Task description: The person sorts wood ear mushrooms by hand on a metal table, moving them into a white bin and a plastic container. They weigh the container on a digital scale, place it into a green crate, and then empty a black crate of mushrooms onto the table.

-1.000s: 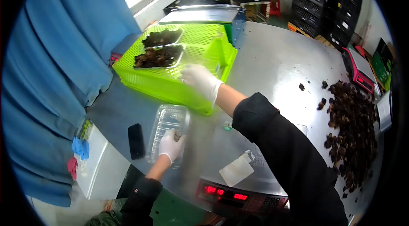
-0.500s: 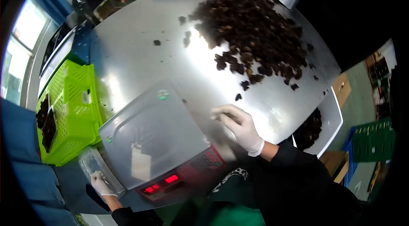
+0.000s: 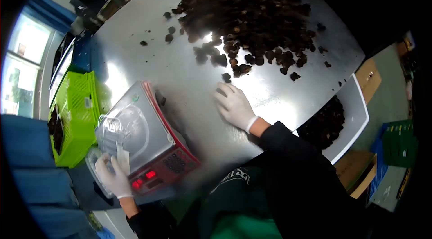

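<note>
Standing beside this person, I see the left hand (image 3: 114,178) at the near left corner of the worktop (image 3: 148,45), its fingers seemingly curled over the near end of a clear plastic tray (image 3: 118,126) that lies on the pan of the red scale (image 3: 173,160). That corner is smeared, so I would not swear to the grip. The right hand (image 3: 234,106) lies open and flat on the bare metal, fingers spread and holding nothing, pointed at a loose dark piece (image 3: 226,77) just short of the big heap of dried mushrooms (image 3: 252,13) that covers the far right part of the worktop. By my reckoning the tray looks empty, so this portion is hardly begun. Dark contents in the green crate (image 3: 83,99) at the left edge suggest some portions are done, and the size of the heap says plenty is left. The scale's display glows red but cannot be read. The white tub (image 3: 360,108) hanging off the right edge is partly hidden behind the black sleeve, and the crate's contents are too small to make out.
</note>
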`<state>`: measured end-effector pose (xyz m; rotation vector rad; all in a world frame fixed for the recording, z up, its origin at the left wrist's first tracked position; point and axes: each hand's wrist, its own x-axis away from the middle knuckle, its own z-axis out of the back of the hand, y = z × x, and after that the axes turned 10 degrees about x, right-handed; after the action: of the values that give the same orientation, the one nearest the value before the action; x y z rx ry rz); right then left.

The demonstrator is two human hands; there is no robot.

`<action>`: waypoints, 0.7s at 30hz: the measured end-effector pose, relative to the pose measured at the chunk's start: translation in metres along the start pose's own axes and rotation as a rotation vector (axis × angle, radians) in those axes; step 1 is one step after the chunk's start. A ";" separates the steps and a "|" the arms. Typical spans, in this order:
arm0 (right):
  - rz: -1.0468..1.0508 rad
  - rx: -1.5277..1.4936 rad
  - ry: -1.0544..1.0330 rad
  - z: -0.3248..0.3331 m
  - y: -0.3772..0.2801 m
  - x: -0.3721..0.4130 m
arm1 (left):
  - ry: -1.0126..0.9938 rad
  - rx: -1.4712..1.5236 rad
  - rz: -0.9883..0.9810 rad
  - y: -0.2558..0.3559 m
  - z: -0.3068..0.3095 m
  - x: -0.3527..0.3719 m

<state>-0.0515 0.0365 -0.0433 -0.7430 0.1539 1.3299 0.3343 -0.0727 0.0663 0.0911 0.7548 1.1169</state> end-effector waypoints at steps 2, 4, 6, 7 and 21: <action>0.071 -0.007 -0.032 -0.020 0.014 -0.003 | -0.005 0.071 0.006 0.046 -0.003 -0.001; 0.093 -0.042 -0.008 -0.030 0.020 -0.003 | -0.093 0.141 -0.041 0.089 -0.020 -0.004; 0.081 -0.078 -0.099 -0.029 0.025 0.004 | -0.200 0.070 -0.223 0.122 -0.046 -0.010; 0.072 -0.087 -0.146 -0.027 0.028 0.009 | -0.259 0.014 -0.323 0.139 -0.062 -0.015; -0.598 -0.029 0.012 0.178 0.114 0.140 | -0.943 -1.010 -0.250 0.119 -0.279 -0.094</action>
<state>-0.1725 0.2582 -0.0233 -0.7465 -0.0773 0.7593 0.0569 -0.1786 -0.0452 -0.3107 -0.6524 0.9540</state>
